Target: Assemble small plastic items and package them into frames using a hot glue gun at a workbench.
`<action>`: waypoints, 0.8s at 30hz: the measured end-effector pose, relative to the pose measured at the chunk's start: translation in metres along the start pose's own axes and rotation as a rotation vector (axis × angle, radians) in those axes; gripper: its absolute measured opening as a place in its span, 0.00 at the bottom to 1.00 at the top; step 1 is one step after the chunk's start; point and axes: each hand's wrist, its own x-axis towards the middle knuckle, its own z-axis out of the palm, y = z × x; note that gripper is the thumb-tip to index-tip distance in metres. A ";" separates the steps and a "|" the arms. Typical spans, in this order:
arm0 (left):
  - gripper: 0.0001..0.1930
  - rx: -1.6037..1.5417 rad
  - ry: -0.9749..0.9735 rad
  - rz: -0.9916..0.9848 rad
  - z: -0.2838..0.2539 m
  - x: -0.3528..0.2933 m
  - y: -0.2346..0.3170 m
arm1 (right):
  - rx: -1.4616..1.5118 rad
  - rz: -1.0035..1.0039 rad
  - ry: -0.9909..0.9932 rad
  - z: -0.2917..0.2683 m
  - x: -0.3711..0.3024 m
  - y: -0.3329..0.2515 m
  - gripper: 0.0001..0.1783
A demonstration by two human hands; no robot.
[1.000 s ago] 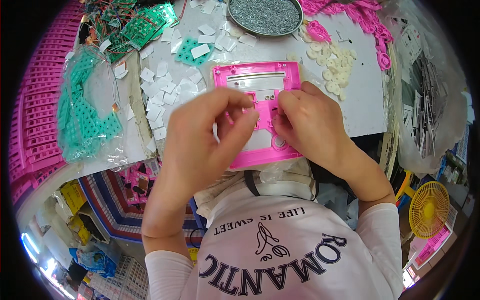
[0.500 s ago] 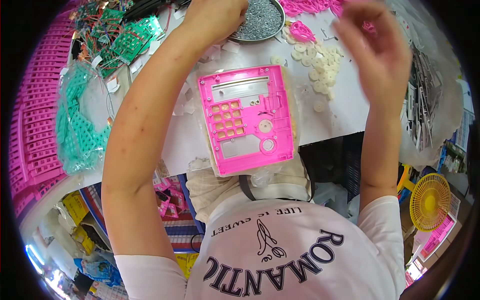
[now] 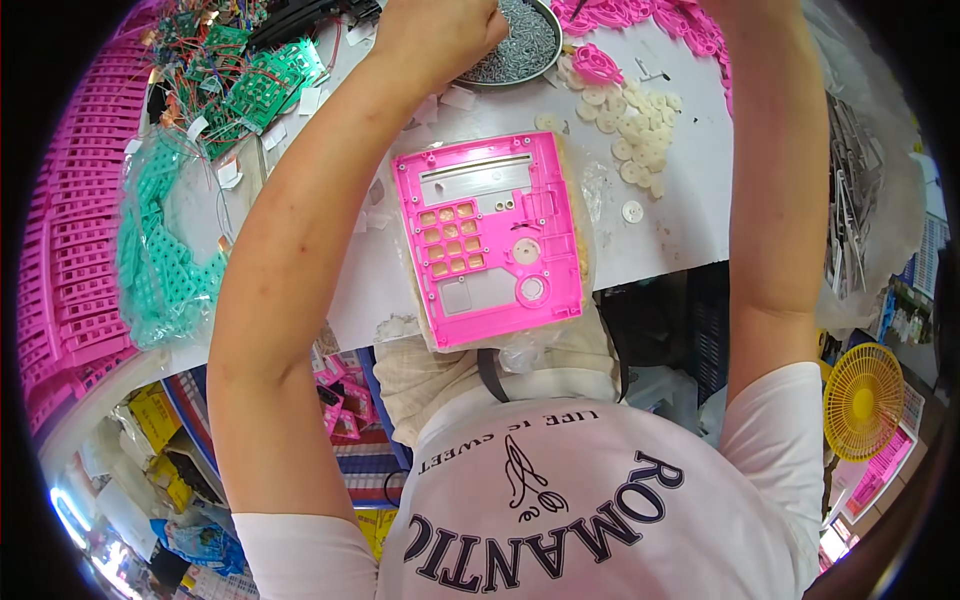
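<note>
My left hand (image 3: 440,38) is at the left edge of a round dish (image 3: 553,62) heaped with small metal screws (image 3: 515,45). Its fingers are curled closed, and whatever they hold is hidden. My right arm stretches to the top edge, where only the base of my right hand (image 3: 765,8) shows near a pile of pink plastic parts (image 3: 690,30); its fingers are out of view. Between my arms lies a pink plastic casing (image 3: 555,305), inner side up, on a padded, plastic-wrapped base. It has a grid of square openings, a silvery strip and a white disc (image 3: 525,251) set in it.
White round discs (image 3: 640,140) are scattered right of the casing. Green circuit boards (image 3: 265,85) with wires and bagged teal parts (image 3: 160,250) lie left, beside stacked pink frames (image 3: 80,200). Thin metal strips (image 3: 850,200) fill a bag at right, above a yellow fan (image 3: 862,402).
My right hand has moved up and away, past the top edge of the picture. My left hand has shifted slightly right beside the screws. The casing stays where it was.
</note>
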 end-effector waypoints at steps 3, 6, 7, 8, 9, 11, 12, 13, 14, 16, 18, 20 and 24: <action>0.12 -0.381 -0.086 -0.180 -0.025 -0.009 0.011 | 0.271 0.109 0.052 0.007 -0.022 -0.004 0.21; 0.11 -0.931 -0.023 -0.206 -0.056 -0.072 0.049 | 0.322 0.025 0.070 0.000 -0.072 0.003 0.21; 0.10 -0.939 -0.040 -0.182 -0.063 -0.103 0.058 | 0.377 0.006 0.044 0.009 -0.090 0.015 0.21; 0.10 -0.968 -0.061 -0.133 -0.066 -0.121 0.065 | 0.465 0.042 0.071 0.019 -0.106 0.011 0.21; 0.09 -0.959 -0.031 -0.154 -0.062 -0.127 0.067 | 0.455 -0.015 -0.019 0.024 -0.113 0.010 0.23; 0.09 -0.935 0.027 -0.198 -0.055 -0.135 0.069 | 0.438 -0.128 -0.197 0.031 -0.121 0.010 0.27; 0.09 -0.828 0.100 -0.194 -0.054 -0.126 0.064 | 0.430 -0.139 -0.200 0.033 -0.119 0.009 0.27; 0.10 -0.720 0.172 -0.189 -0.048 -0.107 0.054 | 0.422 -0.149 -0.201 0.033 -0.116 0.008 0.26; 0.10 -0.632 0.216 -0.142 -0.036 -0.085 0.042 | 0.410 -0.160 -0.202 0.035 -0.113 0.006 0.26; 0.10 -0.306 0.292 -0.093 -0.013 -0.039 0.011 | 0.456 -0.157 -0.163 0.041 -0.100 0.002 0.25; 0.11 -0.076 0.238 -0.134 -0.015 -0.025 0.005 | 0.489 -0.131 -0.141 0.041 -0.093 0.000 0.23; 0.10 -0.063 0.096 -0.239 -0.022 -0.019 0.003 | 0.499 -0.071 -0.060 0.042 -0.096 -0.004 0.22; 0.05 -0.649 0.055 -0.004 -0.061 -0.104 0.067 | 0.485 0.051 0.106 0.043 -0.127 -0.016 0.21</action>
